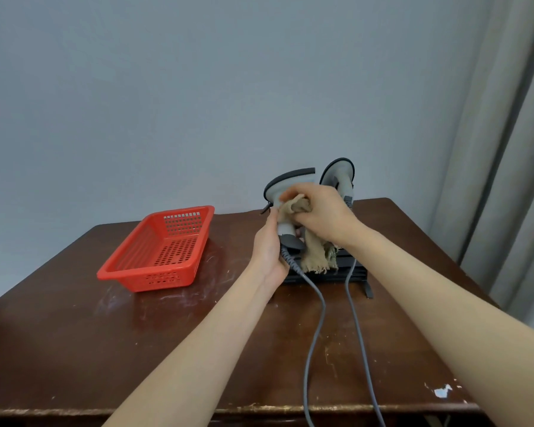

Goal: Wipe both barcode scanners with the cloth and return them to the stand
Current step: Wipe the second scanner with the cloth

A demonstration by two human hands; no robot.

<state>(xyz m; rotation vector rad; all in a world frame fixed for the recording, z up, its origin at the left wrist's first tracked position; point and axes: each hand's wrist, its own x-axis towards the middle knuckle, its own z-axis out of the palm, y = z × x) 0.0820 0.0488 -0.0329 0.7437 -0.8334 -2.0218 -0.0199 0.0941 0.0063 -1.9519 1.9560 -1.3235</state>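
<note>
My left hand (269,251) grips the handle of a grey barcode scanner (285,183), held upright above the table. My right hand (319,212) presses a tan cloth (313,254) against the scanner's neck; the cloth's frayed end hangs down over the stand. A second grey scanner (338,174) stands upright behind my right hand, seated in the black stand (356,277). Much of the stand is hidden by the cloth and my hands. Two grey cables (316,328) run from the scanners over the table's front edge.
A red perforated plastic basket (159,251) lies to the left on the dark brown wooden table (111,340). A grey wall is behind, and a grey curtain (506,149) hangs at the right. The table's front edge is worn.
</note>
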